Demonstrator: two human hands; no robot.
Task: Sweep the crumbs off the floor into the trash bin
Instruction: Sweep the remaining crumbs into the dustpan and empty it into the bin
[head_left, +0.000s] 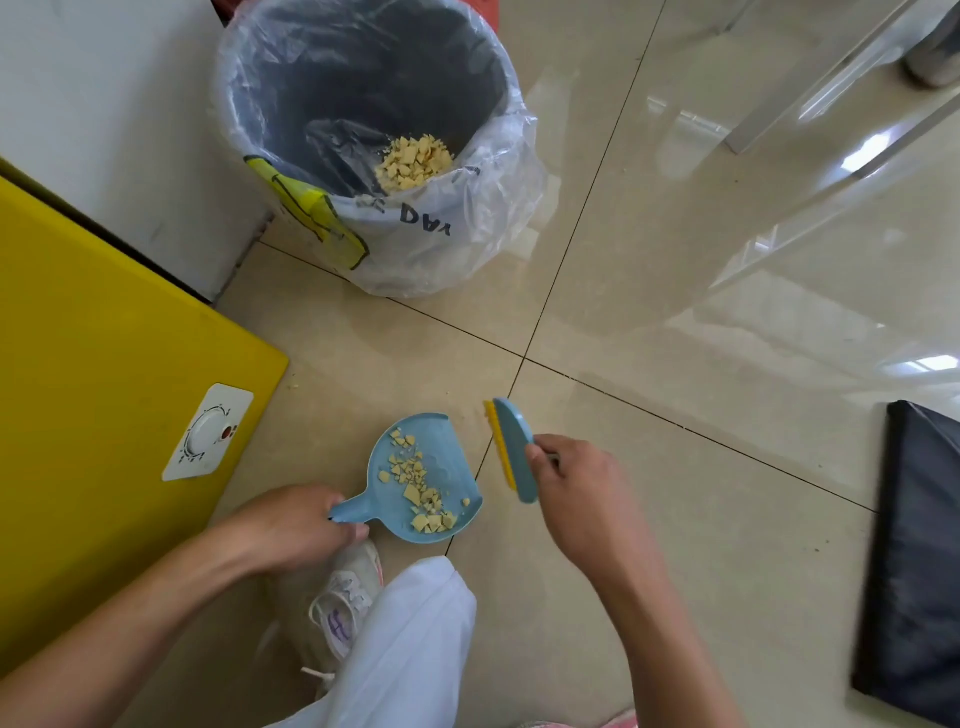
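Between left grip (301, 525) and right grip (576, 493), crumbs (415, 483)

Home interior: glossy tile floor (675, 467), lined bin (426, 249).

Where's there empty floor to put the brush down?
The big bare tiles right of the brush, between the bin and the black thing, are free. There's also bare floor between the bin and the dustpan. It's crowded near the person: dustpan, left hand, right hand, shoe and yellow box sit close together.
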